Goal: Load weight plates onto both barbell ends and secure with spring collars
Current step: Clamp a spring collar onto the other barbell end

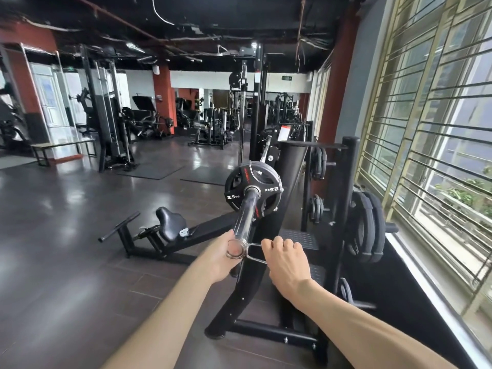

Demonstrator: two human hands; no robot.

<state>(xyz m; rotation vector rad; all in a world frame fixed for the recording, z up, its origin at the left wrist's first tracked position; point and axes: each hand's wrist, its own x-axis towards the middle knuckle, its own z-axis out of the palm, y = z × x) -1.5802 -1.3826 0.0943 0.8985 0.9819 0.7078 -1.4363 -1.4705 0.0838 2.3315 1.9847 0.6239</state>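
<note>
Both arms out straight. R hand (286, 258) curled, gripping spring collar (241, 250) handles at barbell (246, 211) tip; L hand (219, 259) cupped behind collar. 2.5 kg plate (253, 189) sits further up sleeve.

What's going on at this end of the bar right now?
A person is fitting a spring collar onto the tip of the barbell sleeve. The right hand grips the collar's handles; the left hand holds the sleeve's end. A 2.5 kg plate already sits farther up the sleeve, not yet secured.
</note>
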